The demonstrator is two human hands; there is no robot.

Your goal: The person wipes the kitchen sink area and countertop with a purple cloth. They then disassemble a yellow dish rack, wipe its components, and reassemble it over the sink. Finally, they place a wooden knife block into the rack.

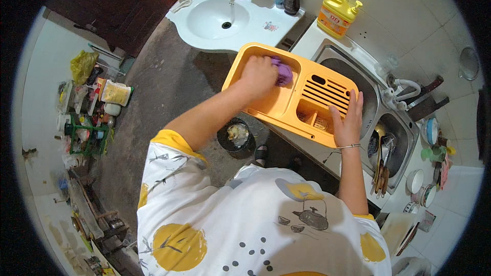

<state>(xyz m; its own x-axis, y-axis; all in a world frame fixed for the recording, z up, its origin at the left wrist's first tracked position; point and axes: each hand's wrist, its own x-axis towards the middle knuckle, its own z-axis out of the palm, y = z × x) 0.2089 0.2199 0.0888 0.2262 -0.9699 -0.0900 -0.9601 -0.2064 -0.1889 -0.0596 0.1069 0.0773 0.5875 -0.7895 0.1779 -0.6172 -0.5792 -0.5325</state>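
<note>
An orange plastic dish rack (pixel 276 114), with a deep tray at its left, a slotted part and small compartments at its right, is held in front of me over the edge of the counter. My left hand (pixel 259 75) is inside the tray, closed on a bunched purple cloth (pixel 283 71) that presses against the tray's inner wall. At the rack's right end my right hand (pixel 349 121) grips the rim, thumb on top near the compartments and fingers along the edge. Part of the cloth is hidden under my left hand.
Beyond the rack stands a white washbasin (pixel 197 18). To the right is a steel double sink (pixel 372 107) with a tap (pixel 404 92), and ladles and pans (pixel 383 158) in its nearer bowl. A yellow pump jug (pixel 337 15) stands behind. A black bin (pixel 235 135) sits on the floor.
</note>
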